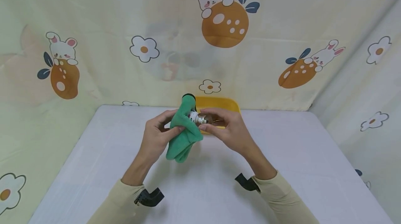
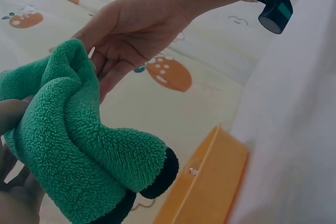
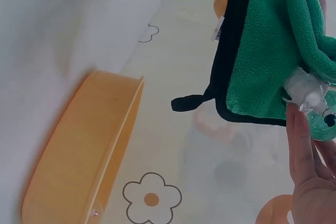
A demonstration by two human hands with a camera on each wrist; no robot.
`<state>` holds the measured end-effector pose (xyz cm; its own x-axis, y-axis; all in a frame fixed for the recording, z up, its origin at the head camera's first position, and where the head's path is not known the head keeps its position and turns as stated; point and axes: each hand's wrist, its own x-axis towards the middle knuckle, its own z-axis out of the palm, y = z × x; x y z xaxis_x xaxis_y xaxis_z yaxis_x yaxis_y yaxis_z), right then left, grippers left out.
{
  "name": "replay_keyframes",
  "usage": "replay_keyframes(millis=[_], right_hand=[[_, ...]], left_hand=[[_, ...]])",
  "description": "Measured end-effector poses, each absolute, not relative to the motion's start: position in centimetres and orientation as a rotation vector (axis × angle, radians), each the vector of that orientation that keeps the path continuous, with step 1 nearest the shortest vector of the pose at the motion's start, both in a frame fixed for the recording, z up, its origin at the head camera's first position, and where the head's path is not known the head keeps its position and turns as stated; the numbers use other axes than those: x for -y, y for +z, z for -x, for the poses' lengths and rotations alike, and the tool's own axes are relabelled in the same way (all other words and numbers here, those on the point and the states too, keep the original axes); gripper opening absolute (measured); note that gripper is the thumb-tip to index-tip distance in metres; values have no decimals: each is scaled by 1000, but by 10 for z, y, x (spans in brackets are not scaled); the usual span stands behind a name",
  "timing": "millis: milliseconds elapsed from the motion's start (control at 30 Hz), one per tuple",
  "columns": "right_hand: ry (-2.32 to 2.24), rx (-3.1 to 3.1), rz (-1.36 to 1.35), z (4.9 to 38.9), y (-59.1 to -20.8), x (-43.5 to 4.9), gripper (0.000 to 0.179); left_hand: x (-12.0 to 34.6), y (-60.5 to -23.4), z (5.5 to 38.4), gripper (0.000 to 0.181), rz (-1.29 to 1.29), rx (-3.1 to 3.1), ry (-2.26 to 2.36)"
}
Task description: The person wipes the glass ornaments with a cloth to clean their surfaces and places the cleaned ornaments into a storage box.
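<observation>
In the head view, my left hand (image 1: 156,132) grips a green plush cloth (image 1: 181,144) with thumb on top and fingers behind it. The cloth has black edging and a black hanging loop, seen in the right wrist view. My right hand (image 1: 231,130) pinches a small transparent ornament (image 1: 203,118) with a white figure inside it. Folds of the cloth press against the ornament's white end, partly covering it. Close up, the ornament (image 3: 308,92) shows a clear body, a small black tip and a rounded part that looks green. Both hands are raised above the white table.
Behind the hands a yellow plastic bin (image 1: 220,102) stands at the table's back edge. A small whitish item (image 2: 193,171) shows inside it. The white table (image 1: 200,189) meets a curtain (image 1: 103,67) printed with rabbits and flowers at the back.
</observation>
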<state>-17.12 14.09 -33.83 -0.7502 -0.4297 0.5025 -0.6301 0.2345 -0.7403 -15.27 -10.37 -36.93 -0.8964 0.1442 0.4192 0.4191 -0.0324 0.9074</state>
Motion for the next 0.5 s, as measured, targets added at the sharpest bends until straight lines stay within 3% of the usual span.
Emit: replay_keyframes(millis=[500], right_hand=[[1629, 2315, -1131, 170, -337, -144, 58]], left_hand=[[105, -366, 153, 41, 644, 2014, -1982]])
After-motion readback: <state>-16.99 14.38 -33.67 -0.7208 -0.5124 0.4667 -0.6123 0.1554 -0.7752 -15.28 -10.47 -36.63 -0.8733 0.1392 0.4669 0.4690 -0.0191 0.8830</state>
